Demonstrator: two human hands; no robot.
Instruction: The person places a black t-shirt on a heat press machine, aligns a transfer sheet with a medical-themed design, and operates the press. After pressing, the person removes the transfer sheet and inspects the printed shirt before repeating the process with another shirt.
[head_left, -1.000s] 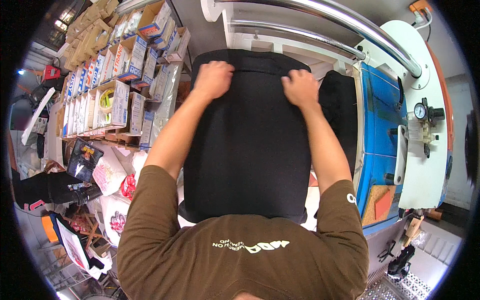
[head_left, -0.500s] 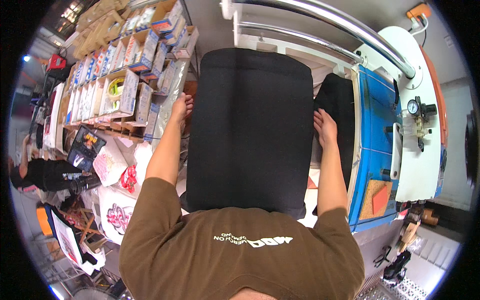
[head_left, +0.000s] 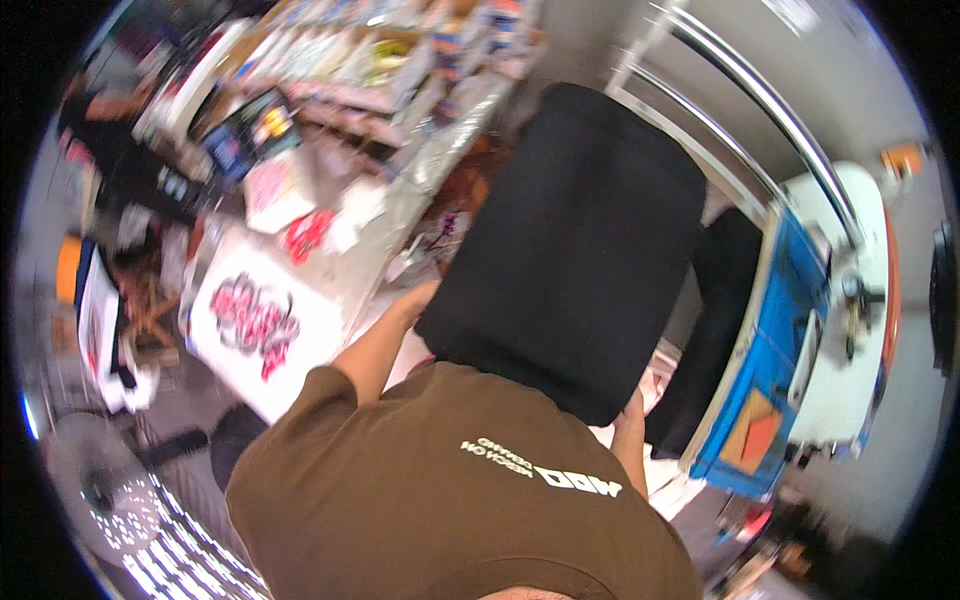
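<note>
Hands at black fabric panel (head_left: 575,250) lower corners; grip hidden, cannot tell.

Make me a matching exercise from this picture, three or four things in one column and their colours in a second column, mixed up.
Things:
1. cloth on the press
2. shirt the person wears
3. side panel of the machine
4. sheet on the table at left

Colours:
A. white with a red print
B. black
C. blue
D. brown

Pairs: 1-B, 2-D, 3-C, 4-A
</note>
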